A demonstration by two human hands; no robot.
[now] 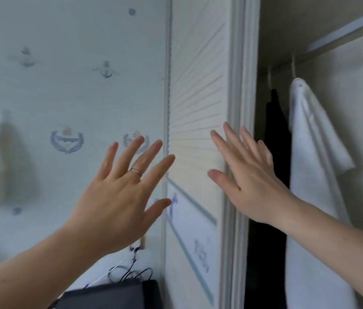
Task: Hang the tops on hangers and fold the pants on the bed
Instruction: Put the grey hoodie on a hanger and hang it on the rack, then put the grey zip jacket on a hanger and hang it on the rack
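Head view looks up at the corner where a wallpapered wall meets a wardrobe, with both bare hands raised in front of it. The left hand is wide open, fingers spread and straight, a ring on one finger, and it holds nothing; it hovers before the wall just left of the wardrobe door. The right hand is equally open and empty, its straight fingers lying over the door's right edge, though the blur leaves it unclear whether they touch it. Inside the open wardrobe, to the right, a white top and a black garment hang side by side from hanger hooks on the rail. Neither the pants nor the bed is in view. A dark case with loose cables sits low against the wall. Judging from this, the hanging part of the task looks done at least for these two pieces, and the hands are free at the wardrobe, possibly about to deal with the door. The next move most likely calls for turning away towards the bed, finding the pants and laying them flat to fold; if the door is to be moved first, flat palms against its edge would serve.
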